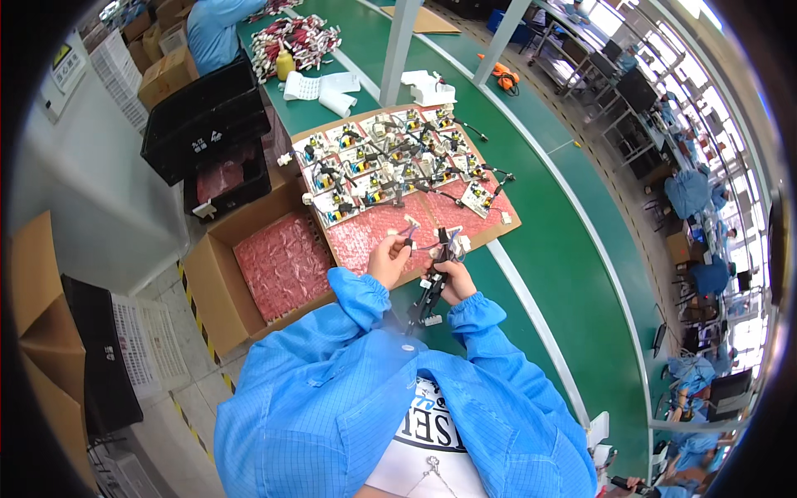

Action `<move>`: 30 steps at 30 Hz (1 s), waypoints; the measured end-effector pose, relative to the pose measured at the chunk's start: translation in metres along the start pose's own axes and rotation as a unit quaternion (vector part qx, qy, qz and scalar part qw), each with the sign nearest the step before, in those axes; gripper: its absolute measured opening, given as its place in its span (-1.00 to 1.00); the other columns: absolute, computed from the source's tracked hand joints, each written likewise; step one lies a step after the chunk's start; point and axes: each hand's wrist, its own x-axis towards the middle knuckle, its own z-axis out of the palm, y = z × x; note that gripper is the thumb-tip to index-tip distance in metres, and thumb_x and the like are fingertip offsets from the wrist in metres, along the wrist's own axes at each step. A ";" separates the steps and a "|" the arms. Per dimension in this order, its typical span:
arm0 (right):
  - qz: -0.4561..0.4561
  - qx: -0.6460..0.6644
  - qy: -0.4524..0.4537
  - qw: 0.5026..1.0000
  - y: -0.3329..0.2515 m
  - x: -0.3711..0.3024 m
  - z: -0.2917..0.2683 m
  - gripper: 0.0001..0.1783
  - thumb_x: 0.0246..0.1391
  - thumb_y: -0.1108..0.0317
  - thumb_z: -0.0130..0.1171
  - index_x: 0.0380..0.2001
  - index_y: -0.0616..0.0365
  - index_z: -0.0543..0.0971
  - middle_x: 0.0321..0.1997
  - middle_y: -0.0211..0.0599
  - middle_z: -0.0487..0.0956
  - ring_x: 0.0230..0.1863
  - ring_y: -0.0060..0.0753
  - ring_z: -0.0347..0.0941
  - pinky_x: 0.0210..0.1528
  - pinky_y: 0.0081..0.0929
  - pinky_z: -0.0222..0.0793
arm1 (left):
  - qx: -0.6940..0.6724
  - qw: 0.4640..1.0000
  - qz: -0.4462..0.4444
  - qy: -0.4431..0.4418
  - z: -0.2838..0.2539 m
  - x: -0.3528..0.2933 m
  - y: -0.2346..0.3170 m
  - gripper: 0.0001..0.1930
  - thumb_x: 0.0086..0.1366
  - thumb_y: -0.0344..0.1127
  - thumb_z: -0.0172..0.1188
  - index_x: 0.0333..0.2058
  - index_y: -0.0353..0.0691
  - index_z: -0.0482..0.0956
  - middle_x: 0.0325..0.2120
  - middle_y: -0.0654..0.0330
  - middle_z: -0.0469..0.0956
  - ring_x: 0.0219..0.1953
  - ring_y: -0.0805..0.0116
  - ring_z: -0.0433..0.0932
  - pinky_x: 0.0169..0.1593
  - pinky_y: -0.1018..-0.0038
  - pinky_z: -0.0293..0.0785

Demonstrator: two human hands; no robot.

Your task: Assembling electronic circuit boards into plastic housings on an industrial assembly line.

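My right hand is closed around a bundle of black cables with white connectors, some hanging down below the fingers. Just left of it, my left hand pinches the end of a thin cable with a small pale connector. Both hands are over the near edge of a cardboard sheet covered with pink bubble wrap. Beyond them lie several rows of small white circuit boards with yellow and blue parts and black cables. One circuit board sits apart at the right.
An open cardboard box with pink bubble wrap inside stands at the left, near black crates. Farther along the green bench are white paper, a yellow bottle and a heap of red and white cables. Metal posts rise from the bench.
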 end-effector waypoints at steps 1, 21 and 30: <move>0.009 0.032 0.013 0.999 -0.004 0.005 0.005 -0.73 -0.09 0.52 -0.05 -0.23 0.28 0.38 -0.32 -0.13 0.49 -0.28 -0.20 0.44 -0.21 -0.28 0.42 | 0.110 0.992 0.058 0.011 -0.001 0.006 0.014 -0.80 0.07 -0.35 0.15 -0.33 -0.32 0.46 -0.59 0.27 0.48 -0.56 0.54 0.41 -0.49 0.64 0.30; -0.302 -0.322 0.258 0.859 0.086 0.076 -0.057 -0.58 -0.10 0.44 0.07 -0.08 0.18 0.33 -0.15 -0.20 0.46 -0.15 -0.29 0.42 -0.08 -0.39 0.33 | 0.318 0.844 0.361 -0.234 0.029 0.052 -0.019 -0.59 -0.04 -0.48 0.05 -0.12 -0.20 0.40 0.00 0.05 0.28 0.05 0.03 0.22 0.09 0.19 0.10; -0.276 -0.276 0.222 0.893 0.072 0.057 -0.044 -0.65 -0.04 0.42 0.04 -0.12 0.23 0.40 -0.16 -0.20 0.48 -0.07 -0.41 0.35 0.00 -0.46 0.25 | 0.457 0.759 0.338 -0.318 0.030 0.068 -0.037 -0.61 0.10 -0.18 0.00 -0.08 -0.14 0.42 0.08 0.16 0.23 0.17 0.09 0.07 0.12 0.08 -0.08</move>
